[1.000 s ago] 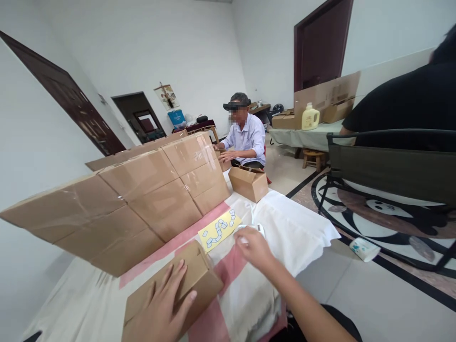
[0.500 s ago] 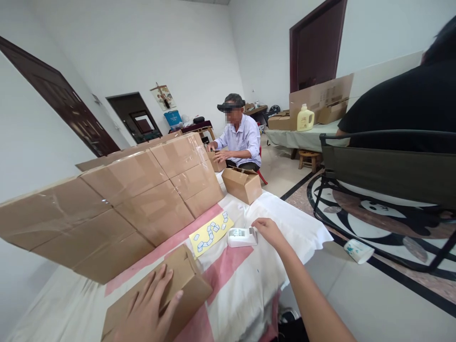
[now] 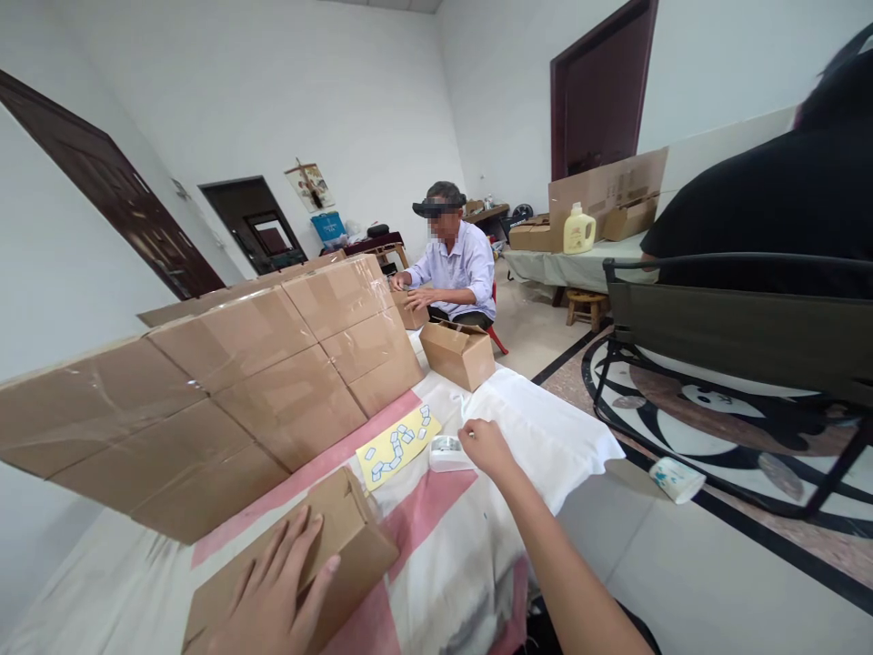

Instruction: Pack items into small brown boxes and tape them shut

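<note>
My left hand [image 3: 276,582] lies flat with fingers spread on top of a closed cardboard box [image 3: 351,532] at the table's near edge. Off to the right, my right hand [image 3: 487,448] is closed in a pinch at the right end of a white tape dispenser [image 3: 448,455], covering that end. Whatever is between the pinched fingers is too small to make out. Beside the dispenser lies a yellow card [image 3: 396,450] bearing several small white labels with dark edges.
A taped wall of cardboard [image 3: 273,364] stands along the table's left. Another cardboard box [image 3: 458,353] sits at the far end, before a seated person [image 3: 454,264] handling a box. A second person sits in a chair [image 3: 737,318] at right. A paper cup [image 3: 677,479] lies on the floor.
My right hand has moved slightly left and now covers more of the tape dispenser's right end. My left hand stays on the box. The view has shifted slightly.
</note>
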### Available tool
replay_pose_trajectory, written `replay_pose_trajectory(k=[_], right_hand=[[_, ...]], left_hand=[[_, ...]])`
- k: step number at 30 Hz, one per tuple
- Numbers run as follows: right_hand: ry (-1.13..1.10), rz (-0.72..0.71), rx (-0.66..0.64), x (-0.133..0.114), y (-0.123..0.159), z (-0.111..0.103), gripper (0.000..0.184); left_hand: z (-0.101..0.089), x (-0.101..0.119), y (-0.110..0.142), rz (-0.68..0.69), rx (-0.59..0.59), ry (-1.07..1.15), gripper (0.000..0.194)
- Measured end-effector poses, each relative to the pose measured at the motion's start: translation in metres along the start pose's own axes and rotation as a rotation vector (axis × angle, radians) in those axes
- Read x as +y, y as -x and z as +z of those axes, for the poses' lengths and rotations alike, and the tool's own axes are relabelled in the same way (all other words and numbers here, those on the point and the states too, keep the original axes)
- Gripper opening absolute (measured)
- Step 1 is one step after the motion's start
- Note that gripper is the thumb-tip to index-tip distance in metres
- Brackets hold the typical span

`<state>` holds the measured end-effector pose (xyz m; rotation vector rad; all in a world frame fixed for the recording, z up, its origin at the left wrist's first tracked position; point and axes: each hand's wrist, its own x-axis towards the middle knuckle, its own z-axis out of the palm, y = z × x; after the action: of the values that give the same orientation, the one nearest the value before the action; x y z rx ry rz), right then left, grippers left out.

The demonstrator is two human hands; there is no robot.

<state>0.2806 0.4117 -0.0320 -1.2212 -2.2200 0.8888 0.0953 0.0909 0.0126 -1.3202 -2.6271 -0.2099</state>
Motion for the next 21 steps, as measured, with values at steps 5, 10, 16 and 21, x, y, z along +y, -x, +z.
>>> replay_pose_trajectory(k=[5, 10, 16, 21], right_hand=[[0.086, 0.014, -0.011, -0.008, 0.003, -0.004, 0.029], [0.136, 0.022, -0.036, -0.012, 0.004, -0.008, 0.03], [0.195, 0.003, -0.069, -0.016, 0.009, -0.006, 0.035], [0.204, 0.032, -0.097, -0.02, 0.01, -0.004, 0.042]], left_hand=[[-0.002, 0.002, 0.0, -0.004, -0.002, -0.014, 0.079], [-0.003, 0.004, 0.001, 0.026, 0.015, -0.067, 0.082], [-0.003, 0.008, 0.004, 0.034, 0.094, -0.108, 0.079], [0.004, 0.005, 0.008, 0.109, 0.213, -0.153, 0.075]])
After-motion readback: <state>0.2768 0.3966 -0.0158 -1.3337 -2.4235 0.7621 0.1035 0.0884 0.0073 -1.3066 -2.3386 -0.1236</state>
